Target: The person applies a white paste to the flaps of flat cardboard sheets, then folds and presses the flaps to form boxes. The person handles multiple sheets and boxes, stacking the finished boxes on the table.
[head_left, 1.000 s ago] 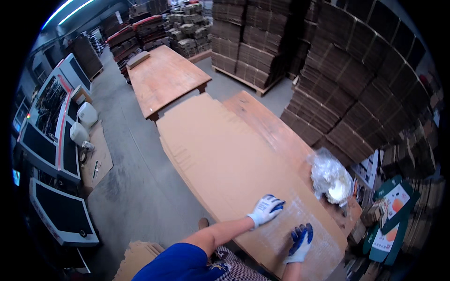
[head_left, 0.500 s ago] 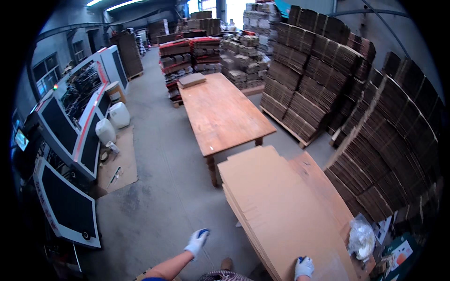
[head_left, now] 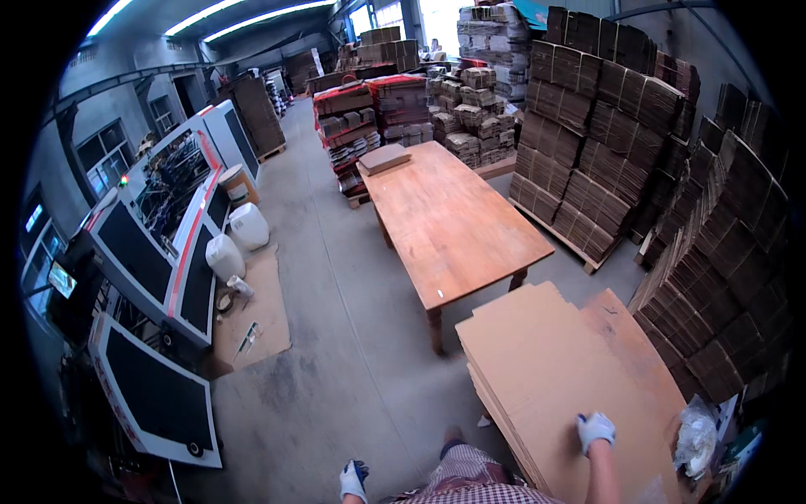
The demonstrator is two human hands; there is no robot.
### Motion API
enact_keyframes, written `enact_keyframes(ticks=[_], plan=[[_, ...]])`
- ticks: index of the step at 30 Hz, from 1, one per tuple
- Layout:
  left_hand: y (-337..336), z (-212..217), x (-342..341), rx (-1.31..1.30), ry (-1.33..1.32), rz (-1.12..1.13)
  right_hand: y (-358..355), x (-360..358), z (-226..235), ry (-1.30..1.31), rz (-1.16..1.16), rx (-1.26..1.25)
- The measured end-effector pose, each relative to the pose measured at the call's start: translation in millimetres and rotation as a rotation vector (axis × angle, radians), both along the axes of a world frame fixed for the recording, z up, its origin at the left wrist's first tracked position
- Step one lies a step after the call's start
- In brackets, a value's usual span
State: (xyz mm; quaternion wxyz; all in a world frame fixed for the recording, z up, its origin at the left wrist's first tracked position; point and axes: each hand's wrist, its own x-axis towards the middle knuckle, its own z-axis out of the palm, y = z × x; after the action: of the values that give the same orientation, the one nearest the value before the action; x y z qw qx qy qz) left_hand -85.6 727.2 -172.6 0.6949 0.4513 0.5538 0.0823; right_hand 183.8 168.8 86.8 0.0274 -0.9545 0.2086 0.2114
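Head view: if pressed unevenly, cardboard sheets (head_left: 537, 353) might be skewed toward the near table's (head_left: 631, 338) right edge; grips of right hand (head_left: 596, 429) and left hand (head_left: 353, 480) indeterminable.

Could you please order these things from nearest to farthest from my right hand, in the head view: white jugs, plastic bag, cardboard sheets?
1. Cardboard sheets: directly under the right hand.
2. Plastic bag: to its right.
3. White jugs: far off, left, beside the machine.
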Motion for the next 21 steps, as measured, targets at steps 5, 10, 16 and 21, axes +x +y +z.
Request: enact_keyframes(ticks=[5,10,16,21], plan=[[-1,15,186,0.051,-0.14,-0.353,160,130,-36,-0.354,0.326,0.444],[9,59,332,-0.134,-0.164,-0.489,291,200,-66,-0.225,0.494,0.176],[106,25,404,-0.011,-0.218,-0.423,342,242,-130,-0.119,0.511,-0.105],[219,-22,399,-0.056,0.174,-0.372,344,263,-162,-0.077,0.234,-0.025]])
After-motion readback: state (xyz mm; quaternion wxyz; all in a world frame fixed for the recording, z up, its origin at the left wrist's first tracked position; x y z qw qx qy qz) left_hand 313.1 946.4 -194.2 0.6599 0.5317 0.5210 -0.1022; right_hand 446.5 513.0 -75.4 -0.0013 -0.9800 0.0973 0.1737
